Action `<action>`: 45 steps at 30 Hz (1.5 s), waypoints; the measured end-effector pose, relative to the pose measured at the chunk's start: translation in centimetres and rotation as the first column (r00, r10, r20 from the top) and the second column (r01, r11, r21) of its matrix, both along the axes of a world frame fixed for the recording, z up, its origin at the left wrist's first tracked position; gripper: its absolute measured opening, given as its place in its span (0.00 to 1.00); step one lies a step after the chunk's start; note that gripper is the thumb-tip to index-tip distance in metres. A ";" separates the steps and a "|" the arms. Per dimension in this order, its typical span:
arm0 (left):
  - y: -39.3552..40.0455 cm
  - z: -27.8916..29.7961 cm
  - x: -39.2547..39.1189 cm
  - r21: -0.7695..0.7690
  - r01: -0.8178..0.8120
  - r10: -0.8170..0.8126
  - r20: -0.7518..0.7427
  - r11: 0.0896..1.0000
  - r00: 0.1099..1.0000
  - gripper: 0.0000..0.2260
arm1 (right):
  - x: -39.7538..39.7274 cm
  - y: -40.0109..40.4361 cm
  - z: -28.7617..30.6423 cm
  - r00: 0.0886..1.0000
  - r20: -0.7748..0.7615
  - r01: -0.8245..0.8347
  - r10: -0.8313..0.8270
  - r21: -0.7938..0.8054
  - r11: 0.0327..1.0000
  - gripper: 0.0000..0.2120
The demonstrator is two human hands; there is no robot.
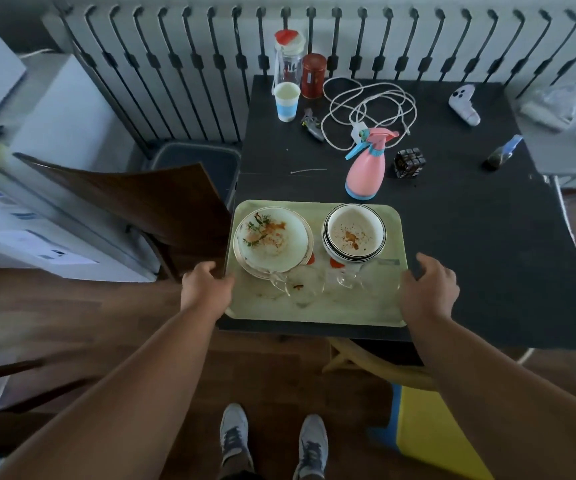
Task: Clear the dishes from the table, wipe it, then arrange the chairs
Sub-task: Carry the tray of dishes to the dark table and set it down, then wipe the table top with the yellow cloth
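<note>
A person stands at the near edge of a dark counter point(452, 237), one hand at each side of a pale green tray point(366, 306) loaded with dirty dishes. The left hand point(203, 289) curls its fingers point(207, 268) around the tray's left rim; the right hand point(428, 289) rests at the right rim, fingers point(428, 263) bent and slightly spread, and whether they clamp the rim cannot be told. On the tray sit stacked plates point(272, 239) smeared with sauce, nested bowls point(354, 233) and two clear glass cups point(305, 287). Beyond the tray stand a pink spray bottle point(366, 171), a paper cup point(287, 100), a red tin point(313, 76), a coiled white cable point(369, 105) and a puzzle cube point(407, 162). A brown chair point(134, 199) stands left of the counter.
</note>
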State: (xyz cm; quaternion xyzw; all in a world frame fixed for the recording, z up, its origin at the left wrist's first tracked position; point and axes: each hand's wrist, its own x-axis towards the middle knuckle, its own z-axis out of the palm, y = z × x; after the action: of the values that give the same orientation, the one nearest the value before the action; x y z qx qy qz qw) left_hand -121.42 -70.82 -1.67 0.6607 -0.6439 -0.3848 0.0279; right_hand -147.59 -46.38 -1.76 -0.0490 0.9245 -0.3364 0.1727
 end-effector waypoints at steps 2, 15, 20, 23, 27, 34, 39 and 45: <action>0.5 2.1 0.8 0.009 -0.070 0.071 -0.036 0.997 0.997 0.29 | 1.3 -0.4 2.4 0.996 -0.093 -0.003 -0.006 -0.103 0.995 0.22; 2.9 12.2 11.4 0.011 -0.311 0.295 -0.352 0.950 0.888 0.24 | 7.5 -4.8 13.1 0.950 -0.279 -0.244 0.144 -0.366 0.898 0.18; 4.9 15.5 19.5 0.009 -0.466 0.404 -0.515 0.885 0.756 0.10 | 17.5 -9.0 16.1 0.910 -0.247 -0.415 0.333 -0.528 0.741 0.10; 7.7 17.3 26.8 0.035 -0.601 0.503 -0.587 0.799 0.634 0.23 | 26.2 -10.3 17.3 0.852 -0.175 -0.495 0.493 -0.576 0.651 0.10; 13.5 18.5 37.4 0.032 -0.745 0.583 -0.646 0.667 0.493 0.17 | 38.5 -9.9 17.9 0.728 -0.009 -0.504 0.686 -0.685 0.526 0.10; 27.5 19.9 56.4 0.012 -0.942 0.687 -0.687 0.336 0.236 0.09 | 60.5 -3.8 17.8 0.397 0.163 -0.540 0.903 -0.754 0.373 0.08; 38.7 19.8 67.9 -0.036 -0.994 0.706 -0.702 0.100 0.096 0.07 | 74.2 1.7 16.5 0.124 0.229 -0.617 0.966 -0.744 0.256 0.09; 51.5 19.1 76.9 -0.005 -0.971 0.698 -0.697 -0.239 -0.168 0.11 | 86.9 8.0 16.1 -0.136 0.257 -0.689 0.957 -0.719 0.095 0.10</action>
State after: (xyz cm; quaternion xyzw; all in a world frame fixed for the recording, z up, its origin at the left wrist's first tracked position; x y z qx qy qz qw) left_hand -44.51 -19.34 17.47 0.7506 0.0051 -0.1605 0.6409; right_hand -60.69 -38.41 14.32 -0.5330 0.4289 -0.2816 0.6728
